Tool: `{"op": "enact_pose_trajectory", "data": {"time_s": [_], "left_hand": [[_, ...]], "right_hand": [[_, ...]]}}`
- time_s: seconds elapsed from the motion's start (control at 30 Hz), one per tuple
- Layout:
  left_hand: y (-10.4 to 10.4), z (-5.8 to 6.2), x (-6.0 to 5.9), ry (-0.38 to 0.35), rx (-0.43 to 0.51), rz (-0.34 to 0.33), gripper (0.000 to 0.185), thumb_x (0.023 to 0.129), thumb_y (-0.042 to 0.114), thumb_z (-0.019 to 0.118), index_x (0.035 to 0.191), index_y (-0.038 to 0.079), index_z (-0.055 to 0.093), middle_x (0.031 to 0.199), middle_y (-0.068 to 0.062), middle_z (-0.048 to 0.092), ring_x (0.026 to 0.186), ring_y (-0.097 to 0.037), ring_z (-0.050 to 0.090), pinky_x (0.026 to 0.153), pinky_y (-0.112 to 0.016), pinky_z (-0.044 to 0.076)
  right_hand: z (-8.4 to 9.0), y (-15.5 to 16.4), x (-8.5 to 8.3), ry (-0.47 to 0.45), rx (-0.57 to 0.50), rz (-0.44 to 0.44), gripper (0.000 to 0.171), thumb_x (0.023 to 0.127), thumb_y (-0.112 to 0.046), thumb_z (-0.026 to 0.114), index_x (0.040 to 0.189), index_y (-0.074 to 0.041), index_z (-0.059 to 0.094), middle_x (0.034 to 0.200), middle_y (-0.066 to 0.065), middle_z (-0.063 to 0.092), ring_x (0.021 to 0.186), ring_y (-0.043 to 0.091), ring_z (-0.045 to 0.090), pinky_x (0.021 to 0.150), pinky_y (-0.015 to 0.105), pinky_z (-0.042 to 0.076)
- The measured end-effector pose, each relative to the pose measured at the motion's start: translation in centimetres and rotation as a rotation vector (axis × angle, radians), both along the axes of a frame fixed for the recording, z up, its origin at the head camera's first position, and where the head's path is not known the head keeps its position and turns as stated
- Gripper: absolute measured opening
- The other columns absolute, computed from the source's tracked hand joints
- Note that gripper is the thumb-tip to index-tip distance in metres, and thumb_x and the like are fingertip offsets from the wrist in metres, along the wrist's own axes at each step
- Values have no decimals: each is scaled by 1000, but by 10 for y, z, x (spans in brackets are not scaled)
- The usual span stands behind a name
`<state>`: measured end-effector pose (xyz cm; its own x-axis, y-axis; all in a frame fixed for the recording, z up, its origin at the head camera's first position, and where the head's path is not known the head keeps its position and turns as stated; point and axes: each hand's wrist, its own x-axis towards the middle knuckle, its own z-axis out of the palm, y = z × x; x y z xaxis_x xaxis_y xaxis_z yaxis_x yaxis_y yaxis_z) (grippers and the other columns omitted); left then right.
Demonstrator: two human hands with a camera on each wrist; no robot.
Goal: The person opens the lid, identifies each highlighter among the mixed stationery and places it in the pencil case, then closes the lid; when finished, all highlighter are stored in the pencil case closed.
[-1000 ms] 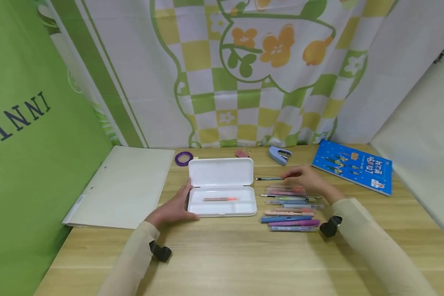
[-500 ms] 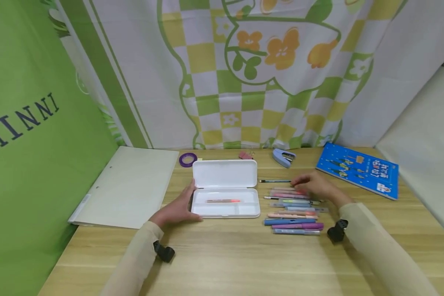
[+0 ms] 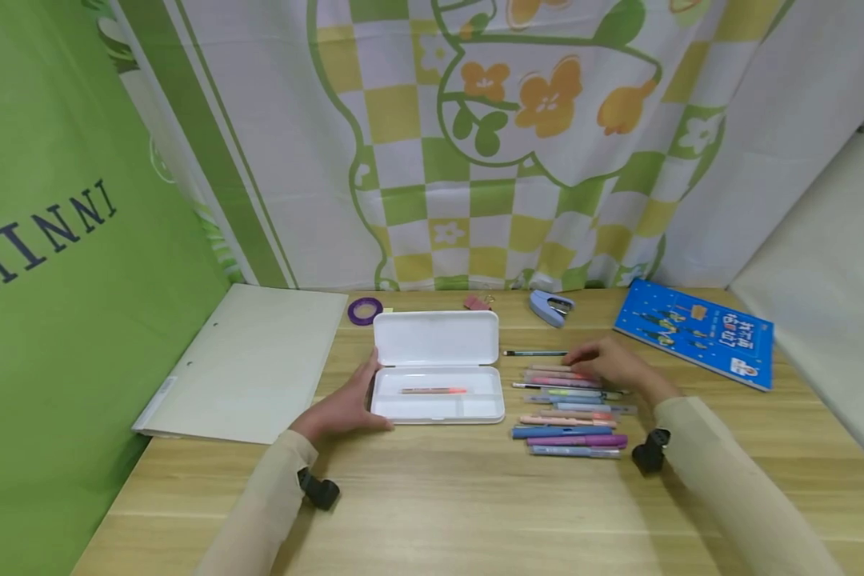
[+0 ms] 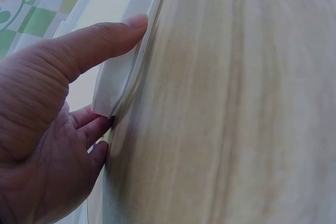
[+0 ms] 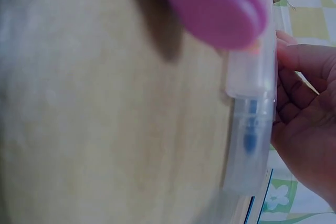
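A wooden table point(image 3: 446, 496) fills the lower half of the head view, closed in by a checked, flowered curtain point(image 3: 490, 144) across the top and a green cloth panel point(image 3: 58, 240) down the left edge. On the table at left of centre lies a pale folder point(image 3: 252, 360); at the right, a blue book point(image 3: 694, 332). In the middle sits an open white pencil case point(image 3: 438, 368) with one orange pen point(image 3: 434, 390) in its tray. Right of the case, a row of pens point(image 3: 572, 408) lies side by side. Along the back edge are a purple tape roll point(image 3: 365, 310) and a blue stapler point(image 3: 550, 306).

The left hand point(image 3: 342, 408) rests against the case's left end. The left wrist view shows what the head view cannot: the thumb lies straight on the case's rim and the fingers are loosely bent at its corner, pressing rather than clasping.

The right hand point(image 3: 612, 364) rests over the upper pens of the row. The right wrist view, close and blurred, shows a clear pen point(image 5: 251, 124) beside curled fingers point(image 5: 302, 87); whether they pinch a pen cannot be told.
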<state>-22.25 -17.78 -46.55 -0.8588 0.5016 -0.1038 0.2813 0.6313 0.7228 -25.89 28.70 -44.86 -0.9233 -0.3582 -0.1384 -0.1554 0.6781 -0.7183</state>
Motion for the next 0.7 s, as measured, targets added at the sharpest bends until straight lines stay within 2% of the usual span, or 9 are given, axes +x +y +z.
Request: {"op": "enact_pose_trajectory", "data": {"time_s": [0.23,0.4,0.57,0.7], "left_hand": [[0,-3,-1,7,15,-10,131,68,33,85,148,0,-14,146,-21,27,137,-30,23,114,-45,17],[0,-3,0,8,19,-7,131,68,33,85,148,-1,-13,146,-21,27,137,-30,24,114,-45,17],[0,-2,0,10,23,0,131,68,33,85,148,-2,-12,145,-21,27,136,-31,25,114,-46,18],[0,-1,-1,18,16,-4,130,68,32,85,148,-2,-12,143,-21,29,135,-30,26,114,-45,18]], "right_hand": [[1,3,1,-23,-35,-42,20,92,-8,59,107,-1,70,107,16,65,89,21,54,71,28,47],[15,-3,5,-40,-48,-78,24,94,-19,59,111,-6,70,111,15,63,90,22,54,71,30,48],[31,-30,9,8,-82,-4,22,93,-17,61,108,-5,71,112,14,65,99,23,55,80,32,48],[37,-67,12,52,-170,91,18,91,-9,62,103,-1,72,108,15,67,96,22,59,79,30,50]]}}
